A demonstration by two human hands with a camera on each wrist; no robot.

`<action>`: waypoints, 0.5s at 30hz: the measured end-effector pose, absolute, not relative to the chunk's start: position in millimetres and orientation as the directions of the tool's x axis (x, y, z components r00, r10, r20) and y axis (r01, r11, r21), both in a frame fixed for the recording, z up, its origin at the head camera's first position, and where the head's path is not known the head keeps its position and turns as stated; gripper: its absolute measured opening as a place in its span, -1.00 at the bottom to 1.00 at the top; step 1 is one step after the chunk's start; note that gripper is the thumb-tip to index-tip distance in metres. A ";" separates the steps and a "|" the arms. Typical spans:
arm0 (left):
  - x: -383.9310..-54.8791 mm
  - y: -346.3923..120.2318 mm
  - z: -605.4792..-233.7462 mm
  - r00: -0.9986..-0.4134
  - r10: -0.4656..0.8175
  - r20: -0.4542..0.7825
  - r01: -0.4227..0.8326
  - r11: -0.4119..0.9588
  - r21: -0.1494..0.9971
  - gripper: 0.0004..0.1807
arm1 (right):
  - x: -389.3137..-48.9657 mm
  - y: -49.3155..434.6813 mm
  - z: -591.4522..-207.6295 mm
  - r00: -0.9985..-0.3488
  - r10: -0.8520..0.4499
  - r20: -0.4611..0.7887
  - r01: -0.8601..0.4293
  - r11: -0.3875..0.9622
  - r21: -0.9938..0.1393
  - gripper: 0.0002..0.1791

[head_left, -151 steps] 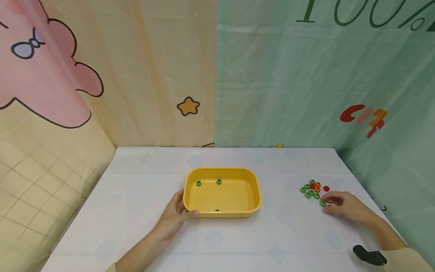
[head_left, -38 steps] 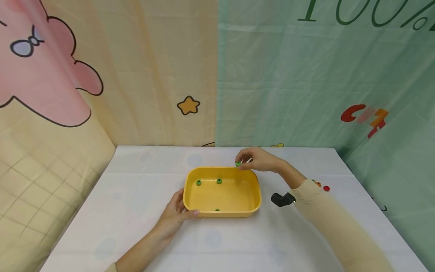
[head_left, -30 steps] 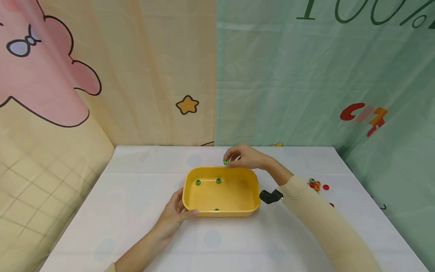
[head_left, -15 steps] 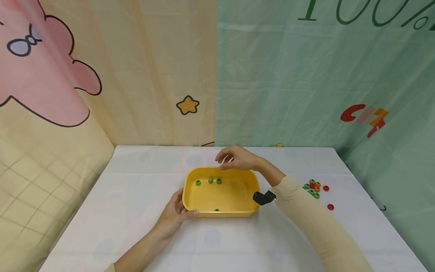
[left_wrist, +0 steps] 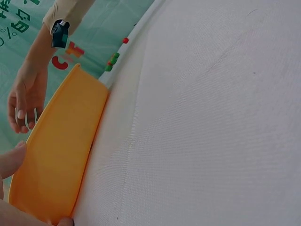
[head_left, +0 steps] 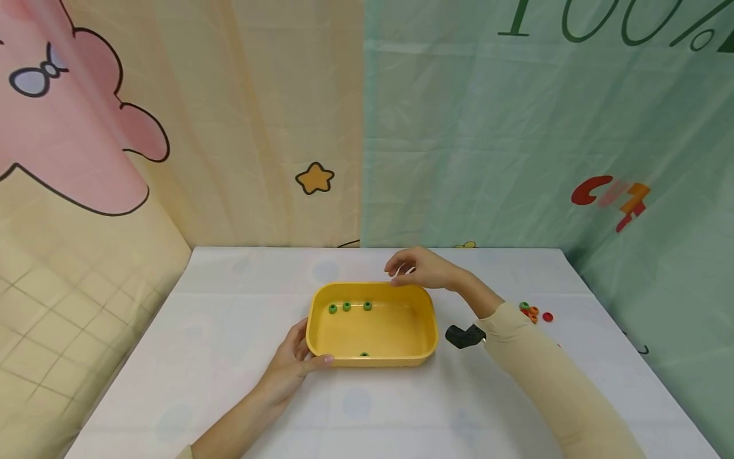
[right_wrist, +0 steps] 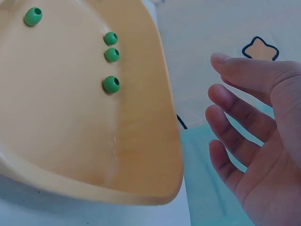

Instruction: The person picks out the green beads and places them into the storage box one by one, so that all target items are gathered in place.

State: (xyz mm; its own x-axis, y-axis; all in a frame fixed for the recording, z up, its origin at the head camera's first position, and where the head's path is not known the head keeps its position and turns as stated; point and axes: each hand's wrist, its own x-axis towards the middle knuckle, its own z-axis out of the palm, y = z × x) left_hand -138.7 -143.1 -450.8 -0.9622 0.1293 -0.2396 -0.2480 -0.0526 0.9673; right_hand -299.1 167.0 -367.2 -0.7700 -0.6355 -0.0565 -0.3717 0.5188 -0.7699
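A yellow plastic tray [head_left: 395,331] sits on the white-covered table. My left hand [head_left: 292,360] grips its near left corner, thumb over the rim. Several green beads [right_wrist: 111,84] lie in the tray, most in a row along the far wall and one by the near wall. My right hand [head_left: 423,268] hovers at the tray's far rim with loosely bent fingers and nothing between them; the right wrist view shows its thumb and fingertips [right_wrist: 218,94] apart, beyond the tray wall.
Right of the tray lies a small pile of beads: green [head_left: 524,306], orange [head_left: 534,311] and red [head_left: 548,317], partly hidden by the right sleeve [head_left: 550,370]. A black wrist device [head_left: 464,336] hangs near the tray's right side. Printed curtains [head_left: 459,140] stand behind the table.
My right hand brought a green bead from the pile and let it go into the tray, where it rolled left. The hand has since drawn back slightly right. My left hand stayed put.
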 end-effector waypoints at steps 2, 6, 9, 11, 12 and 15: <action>-138.6 -143.3 -450.8 -0.962 0.130 -0.240 -0.248 -0.053 0.967 0.06 | -298.5 173.2 -368.3 -0.774 -0.630 -0.058 -0.366 0.521 -0.772 -0.73; -138.8 -143.7 -451.5 -0.962 0.132 -0.239 -0.248 -0.054 0.967 0.07 | -296.0 184.4 -368.0 -0.784 -0.618 -0.060 -0.358 0.529 -0.769 -0.71; -139.0 -143.9 -452.0 -0.963 0.128 -0.238 -0.247 -0.053 0.968 0.07 | -294.1 190.6 -366.5 -0.793 -0.607 -0.058 -0.355 0.537 -0.765 -0.70; -139.1 -143.9 -452.3 -0.963 0.126 -0.238 -0.246 -0.054 0.968 0.07 | -292.7 194.5 -366.0 -0.799 -0.598 -0.059 -0.349 0.542 -0.765 -0.71; -139.1 -144.0 -452.4 -0.963 0.125 -0.239 -0.247 -0.051 0.968 0.07 | -292.0 196.6 -366.2 -0.802 -0.594 -0.060 -0.347 0.545 -0.764 -0.71; -139.0 -144.0 -452.8 -0.962 0.125 -0.244 -0.251 -0.046 0.967 0.07 | -289.6 203.2 -367.3 -0.811 -0.582 -0.061 -0.338 0.552 -0.762 -0.73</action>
State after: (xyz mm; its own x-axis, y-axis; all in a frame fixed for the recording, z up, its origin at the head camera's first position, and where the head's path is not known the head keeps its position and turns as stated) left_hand -139.0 -144.0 -452.8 -0.9617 0.1245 -0.2441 -0.2513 -0.0456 0.9668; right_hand -289.6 203.2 -367.3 -0.8110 -0.5818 -0.0614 -0.3382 0.5518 -0.7623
